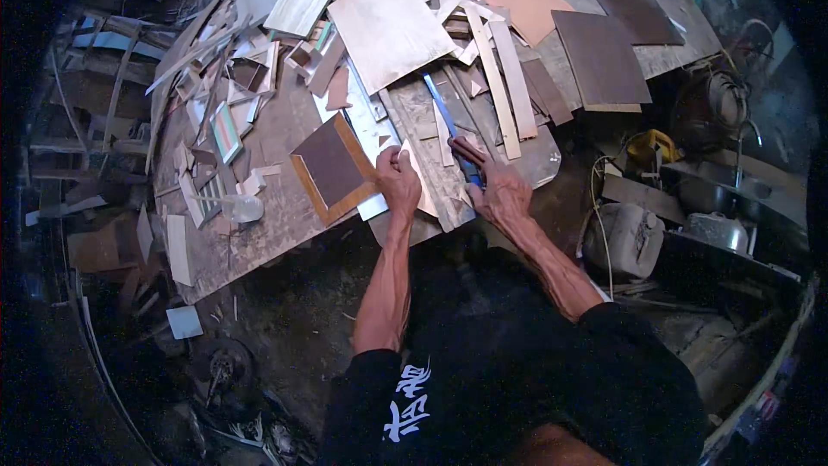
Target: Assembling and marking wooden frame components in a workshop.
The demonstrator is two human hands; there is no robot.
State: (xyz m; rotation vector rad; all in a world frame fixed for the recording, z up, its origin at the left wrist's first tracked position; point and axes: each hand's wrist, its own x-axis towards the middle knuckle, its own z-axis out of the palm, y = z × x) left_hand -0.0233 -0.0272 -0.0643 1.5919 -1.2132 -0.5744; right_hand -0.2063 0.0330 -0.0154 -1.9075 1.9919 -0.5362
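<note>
My left hand (398, 179) is closed, thumb and fingers pinched at the edge of a thin pale wood piece (422, 181) lying by the table's near edge. To its right, my right hand (504, 193) is wrapped round the near end of a long narrow tool (441, 108) with a blue strip and a reddish-brown grip-like part. Its far end points away toward a large pale board (391, 28); I cannot make out its exact kind. Just left of my left hand lies a dark brown panel with an orange-brown border (335, 168).
Wood offcuts and strips (492, 78) are heaped over the worktable (259, 250). Dark brown boards (601, 59) lie at the right. A clear plastic cup (242, 208) stands at the left. Beyond the right edge are a grimy jerrycan (623, 239) and a metal sink (703, 194).
</note>
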